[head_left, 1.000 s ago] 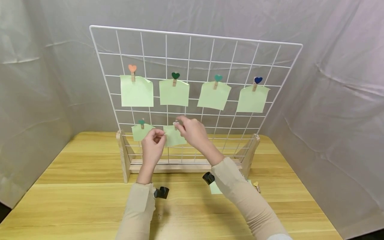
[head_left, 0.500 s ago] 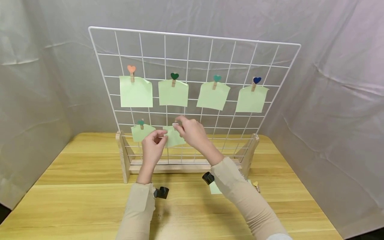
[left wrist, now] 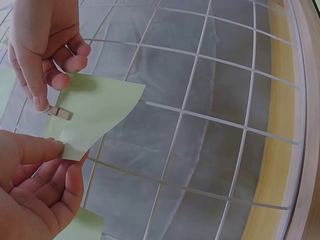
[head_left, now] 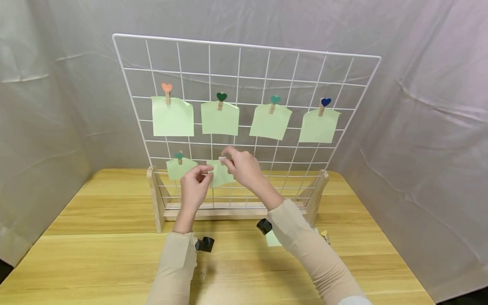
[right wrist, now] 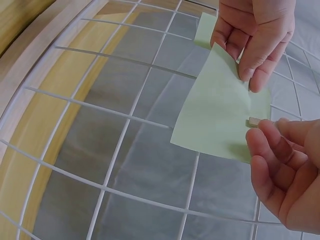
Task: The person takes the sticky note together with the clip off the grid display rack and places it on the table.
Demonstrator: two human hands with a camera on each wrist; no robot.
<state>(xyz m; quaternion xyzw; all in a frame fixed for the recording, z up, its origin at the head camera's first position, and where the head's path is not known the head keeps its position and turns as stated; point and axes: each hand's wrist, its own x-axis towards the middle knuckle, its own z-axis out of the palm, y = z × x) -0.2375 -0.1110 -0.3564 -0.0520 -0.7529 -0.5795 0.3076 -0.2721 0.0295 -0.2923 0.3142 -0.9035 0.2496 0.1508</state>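
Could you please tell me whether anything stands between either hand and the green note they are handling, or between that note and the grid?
Nothing visible does: the left hand pinches the green note, the right hand grips its clothespin, and no object shows between note and white grid.

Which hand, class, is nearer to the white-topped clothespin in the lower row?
Right. The right hand pinches the white-topped clothespin; the left hand pinches the note by its left edge, below and left of it in the head view.
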